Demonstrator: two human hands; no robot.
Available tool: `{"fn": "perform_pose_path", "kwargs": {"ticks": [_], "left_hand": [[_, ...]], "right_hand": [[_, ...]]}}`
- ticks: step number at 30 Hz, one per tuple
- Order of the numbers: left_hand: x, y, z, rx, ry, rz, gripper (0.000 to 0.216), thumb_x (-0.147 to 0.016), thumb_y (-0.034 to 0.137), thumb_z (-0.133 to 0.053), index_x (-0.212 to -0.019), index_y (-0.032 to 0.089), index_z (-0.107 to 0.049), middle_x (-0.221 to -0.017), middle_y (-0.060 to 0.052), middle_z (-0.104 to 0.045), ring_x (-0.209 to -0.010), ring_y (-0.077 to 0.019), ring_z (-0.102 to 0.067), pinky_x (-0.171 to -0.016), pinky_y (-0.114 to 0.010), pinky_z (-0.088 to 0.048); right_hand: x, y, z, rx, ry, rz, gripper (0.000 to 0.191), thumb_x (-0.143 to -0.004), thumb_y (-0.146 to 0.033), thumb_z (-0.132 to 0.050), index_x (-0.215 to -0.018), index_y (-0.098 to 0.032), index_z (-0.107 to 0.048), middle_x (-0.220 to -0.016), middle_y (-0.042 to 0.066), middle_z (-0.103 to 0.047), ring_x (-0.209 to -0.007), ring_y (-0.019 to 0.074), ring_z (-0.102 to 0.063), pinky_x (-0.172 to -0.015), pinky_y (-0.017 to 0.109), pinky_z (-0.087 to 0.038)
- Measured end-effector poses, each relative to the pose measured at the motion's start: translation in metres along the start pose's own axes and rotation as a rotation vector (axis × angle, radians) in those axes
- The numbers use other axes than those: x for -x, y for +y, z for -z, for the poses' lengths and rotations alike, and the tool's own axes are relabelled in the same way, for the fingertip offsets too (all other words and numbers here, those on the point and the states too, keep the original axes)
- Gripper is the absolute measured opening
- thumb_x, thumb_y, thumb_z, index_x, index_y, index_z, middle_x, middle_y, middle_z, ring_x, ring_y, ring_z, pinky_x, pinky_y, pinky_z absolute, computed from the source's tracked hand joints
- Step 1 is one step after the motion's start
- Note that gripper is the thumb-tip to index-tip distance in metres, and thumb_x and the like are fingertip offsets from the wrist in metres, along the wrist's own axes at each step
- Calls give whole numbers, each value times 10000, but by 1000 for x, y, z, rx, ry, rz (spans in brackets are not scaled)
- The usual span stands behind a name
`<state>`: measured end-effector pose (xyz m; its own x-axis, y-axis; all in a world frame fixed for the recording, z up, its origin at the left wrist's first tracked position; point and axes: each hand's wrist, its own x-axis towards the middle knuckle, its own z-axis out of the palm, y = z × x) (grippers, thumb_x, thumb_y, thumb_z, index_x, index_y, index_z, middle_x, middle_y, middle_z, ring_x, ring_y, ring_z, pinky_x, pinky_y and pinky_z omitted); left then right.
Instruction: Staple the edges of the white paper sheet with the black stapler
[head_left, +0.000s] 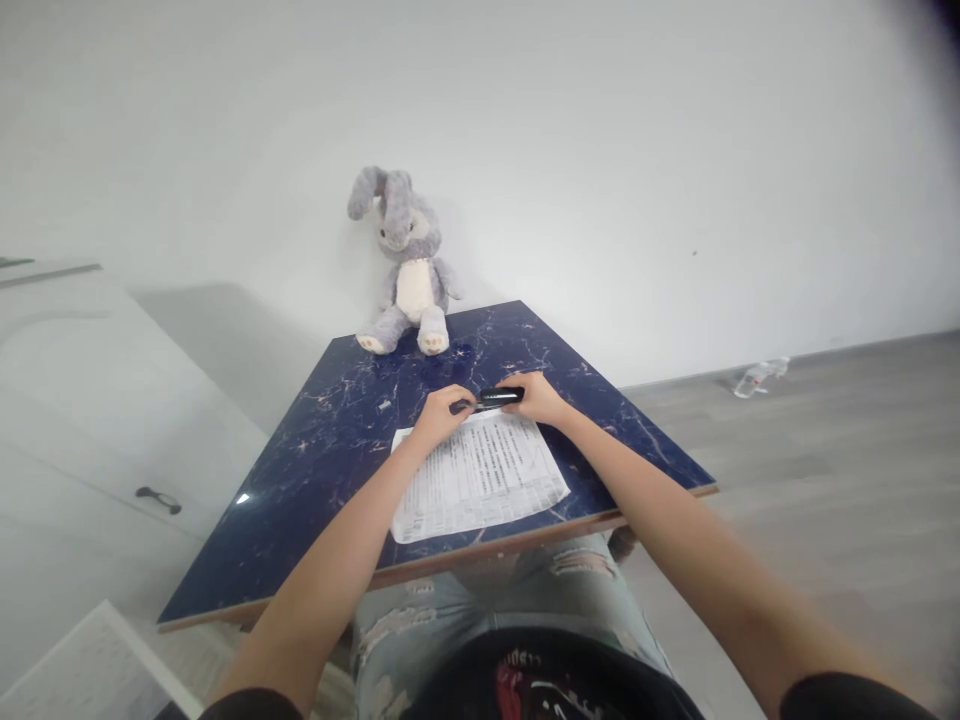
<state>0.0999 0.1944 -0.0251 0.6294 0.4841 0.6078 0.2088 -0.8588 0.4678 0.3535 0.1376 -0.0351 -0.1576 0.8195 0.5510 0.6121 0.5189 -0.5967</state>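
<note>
A black stapler [501, 396] is held between my two hands, just above the far edge of a printed sheet of paper [487, 470]. My left hand [444, 412] has its fingers closed round the stapler's left end. Round the right end are the fingers of my right hand [538, 396]. A thin metallic strip shows along the stapler's middle, but its details are too small to make out. The paper lies flat on the dark blue marbled table [315, 480], with its near edge close to the table's front.
A grey plush rabbit [414, 270] sits at the table's back edge against the white wall. Left of it on the tabletop lies a small pale piece [385, 405]. A white cabinet [90, 400] stands at the left. Clear plastic [761, 377] lies on the floor at right.
</note>
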Motion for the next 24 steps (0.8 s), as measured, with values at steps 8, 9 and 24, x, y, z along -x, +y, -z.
{"fn": "perform_pose_path", "kwargs": {"ticks": [8, 9, 24], "left_hand": [[1, -6, 11, -5, -20, 12, 102, -855, 119, -733, -886, 202, -783, -991, -54, -781, -937, -204, -738, -934, -374, -569], [1, -7, 12, -6, -21, 15, 90, -857, 130, -741, -872, 205, -789, -998, -56, -783, -933, -204, -741, -936, -380, -572], [3, -9, 7, -64, -51, -8, 192, -882, 119, -717, -1037, 209, -784, -1095, -74, -780, -1030, -224, -728, -986, -405, -563]], "right_hand": [[0, 1, 3, 0, 7, -33, 371, -627, -99, -817, -984, -198, -838, -989, 53, -824, -903, 273, -777, -862, 341, -585], [0, 1, 4, -8, 10, -41, 368, -626, -104, -823, -981, -201, -838, -985, 51, -825, -899, 276, -779, -856, 343, -589], [1, -1, 4, -30, 9, -44, 381, -628, -105, -820, -994, -207, -836, -1003, 46, -824, -911, 276, -779, -872, 350, -594]]}}
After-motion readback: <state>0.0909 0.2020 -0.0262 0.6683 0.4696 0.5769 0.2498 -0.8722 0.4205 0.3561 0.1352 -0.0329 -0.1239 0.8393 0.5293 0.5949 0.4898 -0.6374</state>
